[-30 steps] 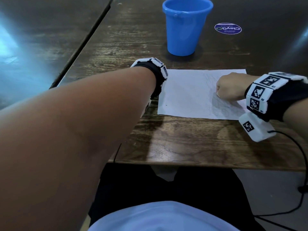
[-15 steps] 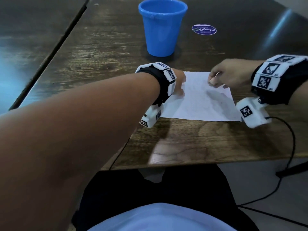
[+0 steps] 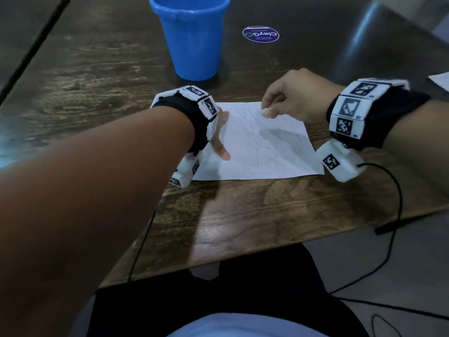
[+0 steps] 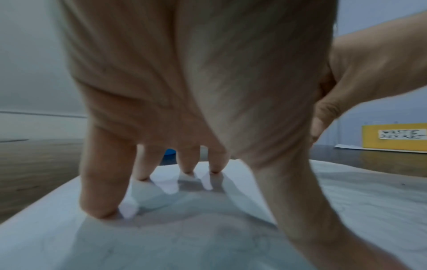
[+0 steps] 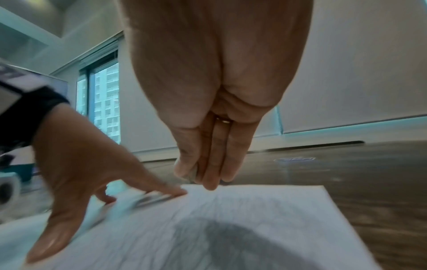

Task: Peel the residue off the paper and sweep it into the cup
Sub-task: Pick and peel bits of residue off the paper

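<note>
The right hand [image 3: 291, 96] has lifted off the middle of the paper [image 3: 262, 152] to its far edge at frame centre, fingers [image 5: 208, 175] pinching what looks like a pale residue bit. The left hand [image 3: 220, 137], fingers spread flat, now pins the sheet's left side. The cup [image 3: 192, 35] stands just beyond, upper centre, so a drop-off looks next.

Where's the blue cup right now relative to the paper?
In the head view the blue cup stands upright on the wooden table, just beyond the paper's far edge, left of the round sticker.
</note>
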